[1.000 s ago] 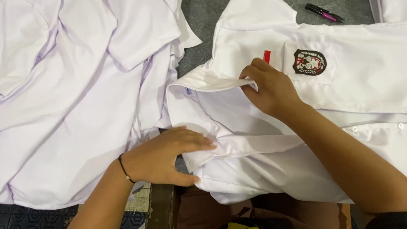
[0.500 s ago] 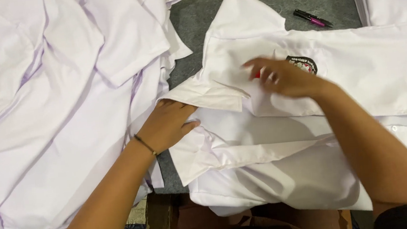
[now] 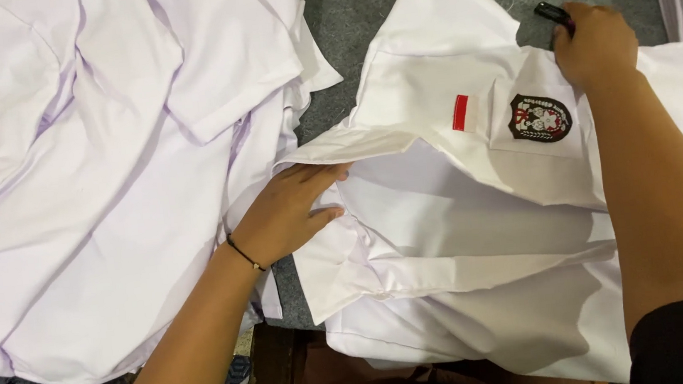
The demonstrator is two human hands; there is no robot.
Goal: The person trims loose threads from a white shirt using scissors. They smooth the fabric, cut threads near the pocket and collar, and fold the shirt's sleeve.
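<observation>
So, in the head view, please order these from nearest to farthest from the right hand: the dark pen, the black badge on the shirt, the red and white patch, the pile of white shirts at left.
From the right hand:
1. Dark pen, under its fingers, at top.
2. Black badge, just below the hand.
3. Red and white patch, left of the badge.
4. Pile of white shirts, far left.

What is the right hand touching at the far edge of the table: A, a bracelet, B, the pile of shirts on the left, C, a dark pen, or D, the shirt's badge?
C: the right hand has its fingers on the dark pen lying on the grey table cover, beyond the shirt with the badge.
</observation>
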